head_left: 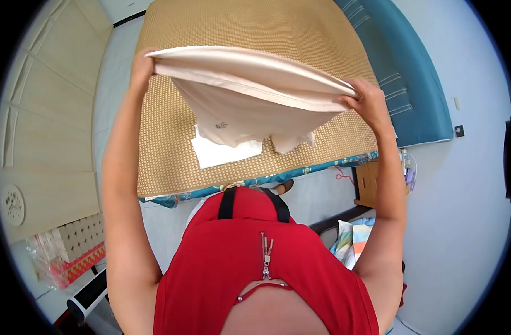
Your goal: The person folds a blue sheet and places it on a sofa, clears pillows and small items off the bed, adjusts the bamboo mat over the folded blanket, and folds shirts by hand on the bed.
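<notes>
A cream garment [239, 114] is stretched out in the air above the near part of the bed. Its wide hem runs between my two hands, and its lower part hangs down in folds. A small dark print shows on its left side; whether it is a shirt or shorts I cannot tell. At the left end of the hem, my left hand [142, 70] is closed on the cloth. The right end is pinched by my right hand [367, 103], thumb toward me. Partly hidden beneath the garment, a white folded cloth [222, 155] lies on the woven mat.
The bed has a tan woven mat [172, 145] and a blue padded headboard [417, 84] on the right. Pale cabinets [54, 111] line the left wall. Near the right corner stands a wooden nightstand [367, 181]. A patterned box [82, 240] sits low at left.
</notes>
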`<state>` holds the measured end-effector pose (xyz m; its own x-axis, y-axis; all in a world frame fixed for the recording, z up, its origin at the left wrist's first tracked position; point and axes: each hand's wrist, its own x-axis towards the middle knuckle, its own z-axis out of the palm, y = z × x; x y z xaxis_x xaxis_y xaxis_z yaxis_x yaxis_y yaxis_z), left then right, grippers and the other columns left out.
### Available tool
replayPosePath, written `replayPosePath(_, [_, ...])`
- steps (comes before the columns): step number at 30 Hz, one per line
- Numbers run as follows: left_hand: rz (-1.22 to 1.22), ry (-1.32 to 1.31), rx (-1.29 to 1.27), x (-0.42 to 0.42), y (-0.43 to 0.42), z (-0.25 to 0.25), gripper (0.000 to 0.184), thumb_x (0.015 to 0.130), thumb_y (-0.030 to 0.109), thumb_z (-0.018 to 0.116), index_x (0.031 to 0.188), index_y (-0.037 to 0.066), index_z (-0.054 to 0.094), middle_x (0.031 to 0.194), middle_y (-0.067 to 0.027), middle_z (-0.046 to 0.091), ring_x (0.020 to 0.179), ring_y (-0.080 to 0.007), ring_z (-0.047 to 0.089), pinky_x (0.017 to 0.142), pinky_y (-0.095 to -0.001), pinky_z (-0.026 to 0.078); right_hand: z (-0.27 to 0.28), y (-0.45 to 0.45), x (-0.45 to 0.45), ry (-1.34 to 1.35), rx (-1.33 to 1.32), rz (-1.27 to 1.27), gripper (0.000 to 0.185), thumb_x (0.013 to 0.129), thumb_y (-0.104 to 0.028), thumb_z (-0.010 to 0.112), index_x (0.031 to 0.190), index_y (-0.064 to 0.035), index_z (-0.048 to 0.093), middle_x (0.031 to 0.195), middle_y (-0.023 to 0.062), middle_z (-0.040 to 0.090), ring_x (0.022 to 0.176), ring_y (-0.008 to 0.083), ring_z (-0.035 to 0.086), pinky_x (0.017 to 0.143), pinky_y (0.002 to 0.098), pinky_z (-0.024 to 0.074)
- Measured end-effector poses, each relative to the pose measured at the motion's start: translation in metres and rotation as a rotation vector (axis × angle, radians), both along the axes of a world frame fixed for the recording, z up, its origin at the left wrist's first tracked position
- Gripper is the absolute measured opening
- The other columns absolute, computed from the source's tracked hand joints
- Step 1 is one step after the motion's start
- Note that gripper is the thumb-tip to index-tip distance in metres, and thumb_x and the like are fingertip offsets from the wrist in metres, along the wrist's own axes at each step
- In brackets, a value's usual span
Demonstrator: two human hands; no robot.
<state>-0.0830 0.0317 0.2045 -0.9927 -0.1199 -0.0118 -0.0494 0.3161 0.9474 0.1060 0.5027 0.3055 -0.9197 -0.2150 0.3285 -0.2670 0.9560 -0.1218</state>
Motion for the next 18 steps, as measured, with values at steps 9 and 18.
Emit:
replayPosePath(9, [0.044, 0.206, 0.072, -0.012, -0.017, 0.082, 0.026, 0.082, 0.007, 0.038, 0.09, 0.007, 0.063, 0.076, -0.0024, 0.058, 0.065, -0.0115, 0.052, 0.056, -0.0249, 0.043, -0.018, 0.01, -0.039, 0.256, 0.008, -0.217, 0.019, 0.071, -0.004, 0.062, 0.089, -0.0103, 0.062, 0.082, 0.0068, 0.055, 0.072, 0.0271, 0.059, 0.063, 0.037, 0.0474])
replayPosePath(18, [-0.174, 0.538, -0.307, 0.08, -0.071, 0.079, 0.038, 0.079, 0.003, 0.04, 0.111, 0.003, 0.061, 0.101, -0.0092, 0.063, 0.093, -0.0188, 0.058, 0.084, -0.0303, 0.045, -0.027, 0.008, 0.016, 0.059, -0.287, -0.124, 0.024, 0.071, 0.008, 0.052, 0.09, -0.0017, 0.063, 0.085, 0.0124, 0.056, 0.08, 0.027, 0.057, 0.072, 0.0327, 0.0459])
